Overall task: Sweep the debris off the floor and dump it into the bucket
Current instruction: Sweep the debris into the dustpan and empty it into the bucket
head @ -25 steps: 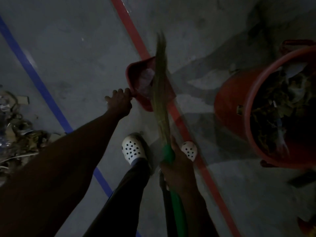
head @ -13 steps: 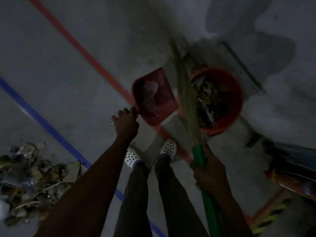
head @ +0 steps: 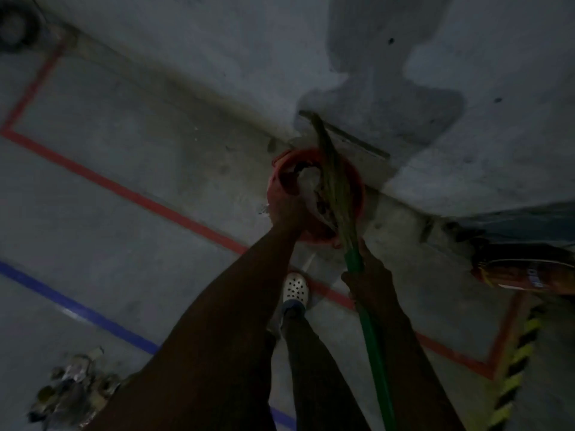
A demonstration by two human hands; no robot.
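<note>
My left hand (head: 286, 211) grips the red dustpan (head: 284, 178), which is tilted over the red bucket (head: 357, 194) by the wall. Pale debris (head: 311, 178) shows at the dustpan's mouth, inside the bucket's rim. My right hand (head: 367, 275) holds the green broom handle (head: 373, 337). The straw bristles (head: 333, 172) slant up across the bucket's opening. The scene is dim and blurred, so the bucket's contents are hard to make out.
A pile of debris (head: 71, 390) lies on the floor at lower left. Red tape (head: 124, 191) and blue tape (head: 77, 309) lines cross the concrete. An orange sack (head: 522, 272) lies at right, near black-yellow hazard tape (head: 516, 359). My white shoe (head: 295, 287) stands before the bucket.
My left hand has carried the dustpan right and over the bucket and tipped it. The broom has moved along with it, its bristles over the bucket's opening. The view has shifted towards the wall.
</note>
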